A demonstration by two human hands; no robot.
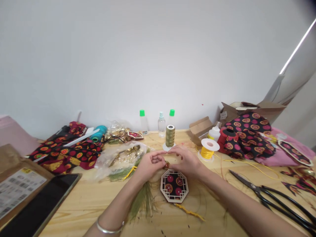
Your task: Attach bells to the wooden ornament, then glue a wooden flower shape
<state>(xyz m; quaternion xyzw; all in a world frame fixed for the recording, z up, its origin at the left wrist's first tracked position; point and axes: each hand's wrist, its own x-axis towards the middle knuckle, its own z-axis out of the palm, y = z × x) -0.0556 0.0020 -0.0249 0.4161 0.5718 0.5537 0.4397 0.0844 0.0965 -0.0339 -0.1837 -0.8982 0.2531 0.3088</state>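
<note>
My left hand and my right hand meet at the middle of a wooden table, fingers pinched together round a small brownish-gold bead. Just below them lies an octagonal wooden frame filled with black cloth bearing red rounds. A yellow cord trails from its lower edge. Green tassel threads spread under my left wrist, which wears a silver bangle.
Black scissors lie at the right. A gold thread spool, a yellow cord reel, small bottles, cardboard boxes, patterned cloth and a bag of gold beads line the back. A dark tablet lies at the left.
</note>
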